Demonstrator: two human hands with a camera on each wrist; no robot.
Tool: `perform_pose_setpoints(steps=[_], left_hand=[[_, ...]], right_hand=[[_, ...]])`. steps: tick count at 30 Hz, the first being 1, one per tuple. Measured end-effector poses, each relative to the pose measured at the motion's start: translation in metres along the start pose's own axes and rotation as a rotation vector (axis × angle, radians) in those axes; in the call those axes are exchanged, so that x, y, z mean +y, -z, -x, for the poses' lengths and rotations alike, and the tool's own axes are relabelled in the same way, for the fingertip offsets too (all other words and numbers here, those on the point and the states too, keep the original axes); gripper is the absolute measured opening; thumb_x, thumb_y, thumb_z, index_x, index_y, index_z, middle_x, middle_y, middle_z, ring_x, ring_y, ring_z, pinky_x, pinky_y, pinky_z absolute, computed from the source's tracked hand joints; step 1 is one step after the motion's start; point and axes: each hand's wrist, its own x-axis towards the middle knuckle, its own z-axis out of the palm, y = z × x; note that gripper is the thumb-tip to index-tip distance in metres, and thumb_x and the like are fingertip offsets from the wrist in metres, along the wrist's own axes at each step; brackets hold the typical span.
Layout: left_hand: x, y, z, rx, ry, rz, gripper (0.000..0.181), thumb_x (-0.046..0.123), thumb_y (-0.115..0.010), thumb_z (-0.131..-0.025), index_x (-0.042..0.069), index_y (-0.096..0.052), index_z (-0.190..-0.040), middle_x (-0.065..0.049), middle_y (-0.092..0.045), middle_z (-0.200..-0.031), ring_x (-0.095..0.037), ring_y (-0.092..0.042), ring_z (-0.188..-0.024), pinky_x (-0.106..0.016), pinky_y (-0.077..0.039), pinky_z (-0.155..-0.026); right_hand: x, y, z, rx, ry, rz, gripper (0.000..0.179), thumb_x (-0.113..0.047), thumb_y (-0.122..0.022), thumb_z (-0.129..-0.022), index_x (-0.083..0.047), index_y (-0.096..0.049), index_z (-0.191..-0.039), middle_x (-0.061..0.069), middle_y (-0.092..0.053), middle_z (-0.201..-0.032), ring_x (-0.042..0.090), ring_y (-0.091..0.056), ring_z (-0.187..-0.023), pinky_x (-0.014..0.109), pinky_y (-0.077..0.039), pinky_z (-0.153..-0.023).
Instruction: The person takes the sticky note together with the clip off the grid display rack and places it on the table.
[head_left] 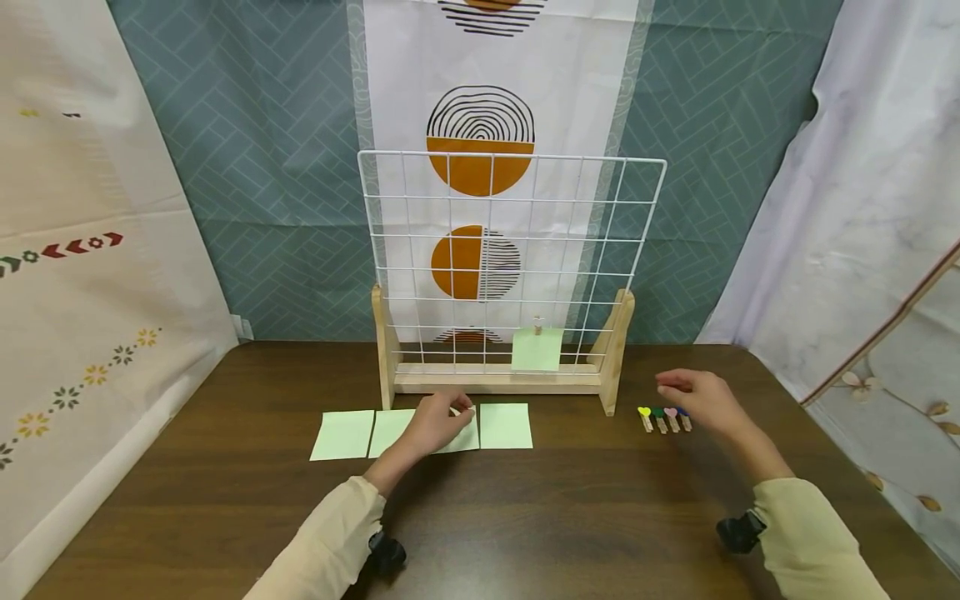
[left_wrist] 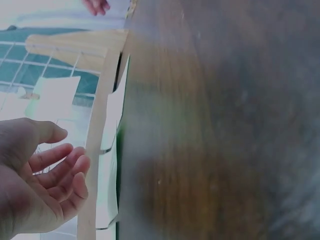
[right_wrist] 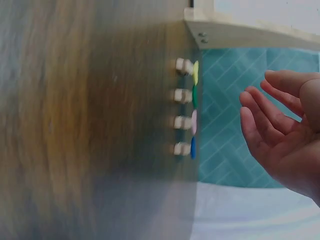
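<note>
Several pale green paper notes lie in a row in front of a white wire grid. My left hand hovers over the row, hiding part of two notes; in the left wrist view its fingers are loosely bent, with nothing between thumb and fingers. Another green note hangs low on the grid from a small clothespin. On the right, my right hand is above and beside a row of small wooden clothespins topped with yellow, green, pink and blue hearts. Its relaxed fingers hold nothing.
The grid stands in a wooden base with two upright side supports at the back of the brown table. Behind it hangs a teal and white patterned cloth. Light curtains flank both sides.
</note>
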Motion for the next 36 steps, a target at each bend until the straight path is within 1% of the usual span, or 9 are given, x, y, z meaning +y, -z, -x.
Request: perform_pose_setpoints(steps=[7,10,14,18,22,26,31,32,36], left_hand=[[0.014,0.001,0.004,0.049,-0.026,0.041,0.011,0.004,-0.061,-0.09,-0.002,-0.067,-0.098,-0.009,-0.069,-0.091,-0.026,-0.063,-0.083,-0.04,-0.05,-0.075],[0.018,0.001,0.001,0.083,-0.045,0.071,0.015,0.002,-0.06,-0.089,-0.005,-0.065,-0.102,-0.012,-0.069,-0.092,-0.029,-0.064,-0.085,-0.043,-0.051,-0.078],[0.025,0.0,-0.004,0.112,-0.035,0.131,0.022,0.002,-0.059,-0.09,-0.007,-0.064,-0.109,-0.017,-0.068,-0.101,-0.032,-0.066,-0.09,-0.044,-0.052,-0.08],[0.031,-0.004,-0.01,0.133,-0.018,0.17,0.025,0.001,-0.057,-0.091,-0.008,-0.063,-0.113,-0.019,-0.066,-0.109,-0.033,-0.065,-0.095,-0.042,-0.053,-0.078],[0.038,-0.012,-0.018,0.161,-0.021,0.193,0.026,0.001,-0.057,-0.091,-0.008,-0.062,-0.115,-0.018,-0.066,-0.111,-0.032,-0.064,-0.098,-0.038,-0.054,-0.075],[0.044,-0.018,-0.029,0.198,-0.019,0.234,0.028,0.0,-0.057,-0.091,-0.008,-0.061,-0.117,-0.02,-0.065,-0.112,-0.033,-0.064,-0.099,-0.037,-0.054,-0.075],[0.043,-0.024,-0.042,0.23,-0.004,0.273,0.03,0.0,-0.057,-0.09,-0.01,-0.06,-0.118,-0.021,-0.065,-0.112,-0.035,-0.063,-0.1,-0.041,-0.053,-0.077],[0.036,-0.029,-0.047,0.241,-0.01,0.271,0.03,0.002,-0.057,-0.09,-0.009,-0.061,-0.118,-0.02,-0.065,-0.111,-0.033,-0.063,-0.099,-0.04,-0.053,-0.076],[0.028,-0.034,-0.055,0.264,-0.014,0.286,0.03,0.008,-0.057,-0.09,-0.007,-0.062,-0.117,-0.013,-0.067,-0.105,-0.027,-0.063,-0.096,-0.038,-0.051,-0.079]], right_hand=[[-0.021,-0.002,-0.004,0.028,0.01,-0.033,0.03,-0.015,-0.06,-0.096,0.007,-0.064,-0.116,0.023,-0.067,-0.109,0.039,-0.063,-0.1,0.049,-0.052,-0.079],[-0.031,-0.002,-0.007,0.035,0.019,-0.062,0.03,-0.016,-0.06,-0.096,0.007,-0.065,-0.116,0.022,-0.067,-0.108,0.034,-0.066,-0.091,0.04,-0.055,-0.073],[-0.045,-0.004,-0.013,0.042,0.036,-0.096,0.029,-0.014,-0.061,-0.096,0.006,-0.065,-0.117,0.022,-0.067,-0.107,0.026,-0.068,-0.081,0.032,-0.054,-0.066],[-0.058,-0.01,-0.023,0.061,0.061,-0.125,0.029,-0.012,-0.061,-0.096,0.007,-0.064,-0.117,0.022,-0.067,-0.108,0.028,-0.067,-0.084,0.035,-0.054,-0.069],[-0.073,-0.018,-0.033,0.075,0.08,-0.161,0.028,-0.01,-0.061,-0.095,0.006,-0.065,-0.117,0.02,-0.067,-0.11,0.033,-0.066,-0.093,0.042,-0.055,-0.075],[-0.09,-0.023,-0.042,0.089,0.098,-0.181,0.028,-0.011,-0.06,-0.096,0.004,-0.065,-0.118,0.019,-0.067,-0.111,0.034,-0.065,-0.093,0.042,-0.054,-0.076],[-0.108,-0.029,-0.053,0.118,0.106,-0.213,0.029,-0.012,-0.059,-0.096,0.003,-0.065,-0.12,0.018,-0.067,-0.112,0.033,-0.065,-0.095,0.043,-0.052,-0.077],[-0.111,-0.03,-0.055,0.122,0.108,-0.218,0.029,-0.013,-0.06,-0.096,0.003,-0.064,-0.12,0.018,-0.067,-0.112,0.033,-0.064,-0.097,0.043,-0.052,-0.078],[-0.121,-0.034,-0.065,0.134,0.133,-0.217,0.029,-0.012,-0.059,-0.096,0.002,-0.064,-0.122,0.017,-0.067,-0.114,0.033,-0.063,-0.102,0.045,-0.051,-0.077]])
